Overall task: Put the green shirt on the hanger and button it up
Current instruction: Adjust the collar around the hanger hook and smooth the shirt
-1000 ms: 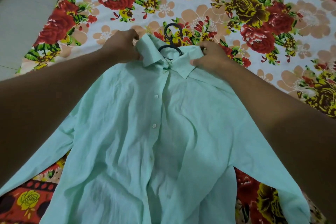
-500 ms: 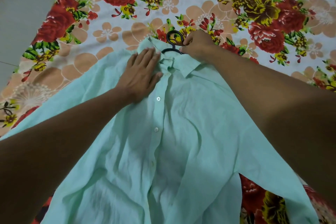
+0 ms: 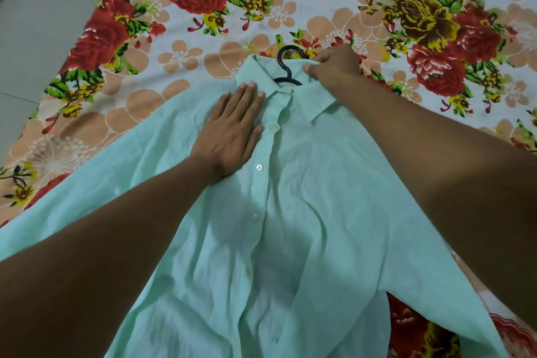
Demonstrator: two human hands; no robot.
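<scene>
A pale green shirt lies front-up on a flowered sheet, its placket closed with several white buttons showing. The black hook of a hanger sticks out of the collar; the rest of the hanger is hidden inside the shirt. My left hand lies flat with straight fingers on the shirt's chest, just left of the placket and below the collar. My right hand pinches the back of the collar at the right of the hook.
The flowered sheet covers the surface under and beyond the shirt. A pale bare floor runs along the left edge. Both sleeves spread outward toward the lower corners.
My left hand left the collar and came down flat onto the chest. My right hand moved up from the collar point to the collar's back by the hook.
</scene>
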